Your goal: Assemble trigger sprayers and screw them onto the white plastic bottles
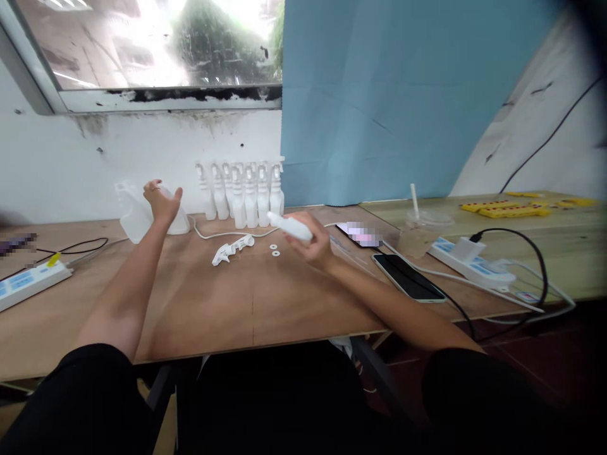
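My right hand is wrapped round a white plastic bottle, tilted so its narrow neck points left. My left hand reaches to the back left, thumb and fingers apart, in front of a translucent white container; contact between them cannot be made out. Another translucent container stands left of it. A white trigger spray head lies on the table between my hands, with two small white washers to its right.
Several white spray bottles stand by the wall. On the right are two phones, a power strip with cables, a clear lid with a straw and yellow strips. Another power strip lies at left.
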Demonstrator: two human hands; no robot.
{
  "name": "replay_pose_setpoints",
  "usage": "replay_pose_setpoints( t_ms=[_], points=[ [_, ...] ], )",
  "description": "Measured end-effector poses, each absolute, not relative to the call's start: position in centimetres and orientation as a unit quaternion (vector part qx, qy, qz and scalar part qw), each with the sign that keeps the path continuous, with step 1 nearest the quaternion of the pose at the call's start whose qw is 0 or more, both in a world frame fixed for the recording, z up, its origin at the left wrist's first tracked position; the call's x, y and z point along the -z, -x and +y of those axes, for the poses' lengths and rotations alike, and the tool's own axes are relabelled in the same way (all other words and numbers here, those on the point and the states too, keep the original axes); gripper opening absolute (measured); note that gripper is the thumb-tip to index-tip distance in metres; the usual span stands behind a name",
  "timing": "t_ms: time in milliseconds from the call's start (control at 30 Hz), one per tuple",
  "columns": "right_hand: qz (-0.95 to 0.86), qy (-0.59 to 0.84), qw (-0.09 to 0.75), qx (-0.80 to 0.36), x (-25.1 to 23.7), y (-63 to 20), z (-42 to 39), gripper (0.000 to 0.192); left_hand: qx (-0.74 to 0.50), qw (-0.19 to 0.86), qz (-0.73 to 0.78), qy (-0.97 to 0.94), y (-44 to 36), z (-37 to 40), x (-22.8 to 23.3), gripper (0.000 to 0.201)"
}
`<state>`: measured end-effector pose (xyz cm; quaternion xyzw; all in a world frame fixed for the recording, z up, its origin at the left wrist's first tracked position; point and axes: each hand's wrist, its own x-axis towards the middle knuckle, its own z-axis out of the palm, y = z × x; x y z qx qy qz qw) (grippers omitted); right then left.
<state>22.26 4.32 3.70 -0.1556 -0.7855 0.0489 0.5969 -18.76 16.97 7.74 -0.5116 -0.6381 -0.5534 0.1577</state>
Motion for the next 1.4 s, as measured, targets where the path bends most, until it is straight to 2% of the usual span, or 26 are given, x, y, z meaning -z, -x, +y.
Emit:
replay_pose_setpoints(
  t_ms=[67,133,200,300,400,533,733,1100,1400],
  points=[
    [-0.727,0.188,0.649,-0.123,-4.4,-22.4,4.2,0.033,0.571,0.114,-0.659,0.476,20.2,18.0,-7.8,0.074],
    [-0.687,0.208,0.667,-0.200,-5.0,-22.5,4.5,0.035,0.576,0.051,-0.681,0.450,20.6,18.4,-7.6,0.086],
    [-0.654,0.216,0.674,-0.268,-5.5,-22.8,4.9,0.038,0.562,0.021,-0.709,0.425,20.3,18.3,-7.4,0.089],
    [-0.606,0.201,0.674,-0.371,-6.2,-23.5,6.0,0.040,0.516,0.047,-0.728,0.449,18.7,17.4,-7.0,0.073],
    [-0.570,0.196,0.662,-0.446,-6.8,-24.7,7.2,0.044,0.460,0.087,-0.680,0.564,15.8,15.7,-6.6,0.055],
    [-0.544,0.196,0.667,-0.470,-6.8,-26.3,8.7,0.045,0.343,0.155,-0.600,0.706,11.5,12.4,-5.8,0.051],
    [-0.493,0.186,0.681,-0.508,-6.3,-27.1,9.2,0.041,0.273,0.246,-0.529,0.765,7.7,7.4,-5.5,0.045],
    [-0.565,0.195,0.641,-0.481,-6.1,-25.8,8.0,0.049,0.250,0.288,-0.488,0.785,5.6,5.5,-5.8,0.039],
    [-0.516,0.169,0.690,-0.479,-6.2,-27.6,9.3,0.042,0.238,0.284,-0.504,0.780,6.6,6.1,-5.1,0.040]
  ],
)
